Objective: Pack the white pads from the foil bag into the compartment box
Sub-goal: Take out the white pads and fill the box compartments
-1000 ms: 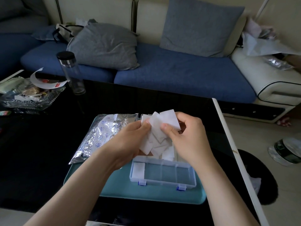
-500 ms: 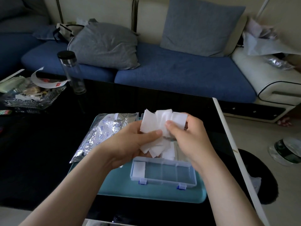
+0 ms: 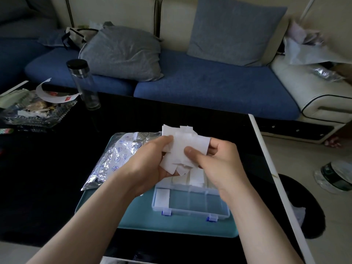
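Left hand (image 3: 148, 162) and right hand (image 3: 219, 162) both clamp a loose bunch of white pads (image 3: 187, 144) above the compartment box (image 3: 190, 214), probably to square them for a slot. The foil bag (image 3: 116, 159) lies left of it.

Both hands (image 3: 150, 164) (image 3: 219, 164) grip white pads (image 3: 182, 149) above compartment box (image 3: 190, 204).

compartment box (image 3: 192, 205): far compartments hidden behind the white pads (image 3: 187, 147) and the right hand (image 3: 215, 162).
pad count: sheets overlap, so it cannot be told.
left hand (image 3: 146, 164): fingers hidden behind the white pads.
foil bag (image 3: 116, 157): right end covered by the left hand; print mostly too small to read.
glass dish (image 3: 32, 119): cut off by the left edge; contents unclear.
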Tool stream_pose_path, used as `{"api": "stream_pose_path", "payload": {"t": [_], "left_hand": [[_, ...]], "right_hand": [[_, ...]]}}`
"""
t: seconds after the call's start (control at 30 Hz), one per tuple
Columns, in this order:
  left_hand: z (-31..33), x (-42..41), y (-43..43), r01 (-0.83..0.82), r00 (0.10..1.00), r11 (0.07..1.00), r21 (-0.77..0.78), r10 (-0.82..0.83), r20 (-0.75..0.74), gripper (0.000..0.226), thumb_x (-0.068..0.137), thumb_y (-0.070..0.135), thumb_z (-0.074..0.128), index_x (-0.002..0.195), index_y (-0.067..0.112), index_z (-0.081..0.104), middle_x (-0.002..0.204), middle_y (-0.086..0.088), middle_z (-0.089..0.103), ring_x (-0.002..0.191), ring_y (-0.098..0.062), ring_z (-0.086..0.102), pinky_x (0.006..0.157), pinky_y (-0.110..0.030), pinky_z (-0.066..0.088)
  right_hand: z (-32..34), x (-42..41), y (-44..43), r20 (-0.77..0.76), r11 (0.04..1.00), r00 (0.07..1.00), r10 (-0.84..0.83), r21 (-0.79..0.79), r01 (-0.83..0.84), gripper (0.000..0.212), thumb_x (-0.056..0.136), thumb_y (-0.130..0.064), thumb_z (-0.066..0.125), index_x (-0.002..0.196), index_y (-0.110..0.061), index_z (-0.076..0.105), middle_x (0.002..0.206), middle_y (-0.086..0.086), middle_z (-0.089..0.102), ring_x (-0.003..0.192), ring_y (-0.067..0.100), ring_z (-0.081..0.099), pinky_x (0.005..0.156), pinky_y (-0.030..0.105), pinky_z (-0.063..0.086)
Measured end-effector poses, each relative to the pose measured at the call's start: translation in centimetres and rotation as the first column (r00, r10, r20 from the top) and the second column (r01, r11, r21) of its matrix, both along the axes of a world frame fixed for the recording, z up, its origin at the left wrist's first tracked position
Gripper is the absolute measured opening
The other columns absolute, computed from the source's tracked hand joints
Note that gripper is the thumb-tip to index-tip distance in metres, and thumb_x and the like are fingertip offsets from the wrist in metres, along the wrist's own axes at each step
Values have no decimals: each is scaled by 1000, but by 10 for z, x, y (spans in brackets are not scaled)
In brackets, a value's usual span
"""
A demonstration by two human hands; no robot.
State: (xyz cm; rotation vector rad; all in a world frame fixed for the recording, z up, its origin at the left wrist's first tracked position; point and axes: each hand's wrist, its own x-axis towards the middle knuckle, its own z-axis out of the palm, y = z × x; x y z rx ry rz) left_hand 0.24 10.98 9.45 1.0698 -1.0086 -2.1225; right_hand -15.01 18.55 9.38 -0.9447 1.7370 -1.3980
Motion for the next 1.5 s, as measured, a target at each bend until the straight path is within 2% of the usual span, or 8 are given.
{"api": "stream_pose_path", "payload": {"t": [0.2,0.4,0.53,0.77,0.9,1.1,1.4,1.5], "left_hand": [[-2,-1,-1,-5,1000,1000,-23,5,10,35,112,26,44,130,5,65,125,-23,72,119,-40,69,107,-64,49],[-1,-2,0,-9,1000,1000,-11,8,-25,41,113,33,44,131,4,66,130,-25,70,105,-32,69,100,-54,54],[3,-3,3,-2,999,1000,2,2,-53,43,113,36,43,129,5,68,123,-20,74,104,-30,73,97,-54,58],[2,-1,5,6,1000,999,-42,-6,0,32,110,24,53,128,2,66,122,-24,73,118,-43,69,105,-62,53],[-1,-1,5,49,997,991,-123,-42,57,31,110,25,52,126,3,68,122,-27,72,107,-40,69,106,-69,47],[-4,1,5,147,985,955,-256,-119,121,30,111,30,52,126,10,68,116,-21,75,92,-30,70,91,-56,56],[-6,0,5,133,989,956,-260,-109,105,28,112,24,48,129,12,67,119,-22,75,92,-31,70,95,-57,56],[-5,-1,5,104,992,967,-232,-85,88,28,113,23,45,128,16,68,118,-18,76,91,-30,72,88,-53,60]], "right_hand": [[0,3,-1,-241,999,971,8,42,2,17,83,-26,91,94,-29,78,83,-11,78,74,4,74,70,34,65],[2,9,-3,-238,1000,971,0,7,2,26,84,-23,90,106,-26,77,91,-8,78,80,6,74,65,23,61],[6,9,-2,-64,998,996,56,12,-56,20,89,-16,85,105,-25,77,88,-8,80,78,4,76,64,19,59],[7,-3,0,237,999,971,28,13,-32,15,98,-22,76,112,-18,79,102,2,82,98,20,79,94,48,62],[8,-5,0,187,999,982,-10,-35,17,17,99,-20,75,116,-22,76,104,-1,81,98,16,78,89,43,64],[5,-4,1,38,999,999,-29,-20,30,27,97,-24,78,123,-28,73,105,-7,80,93,6,77,77,27,63],[2,-3,-1,342,992,932,-118,8,123,19,95,-18,79,113,-17,77,102,4,82,97,22,79,87,43,64],[6,-4,-3,525,973,829,-193,-9,232,21,95,-16,78,116,-14,74,103,7,81,87,17,80,69,33,63]]}}
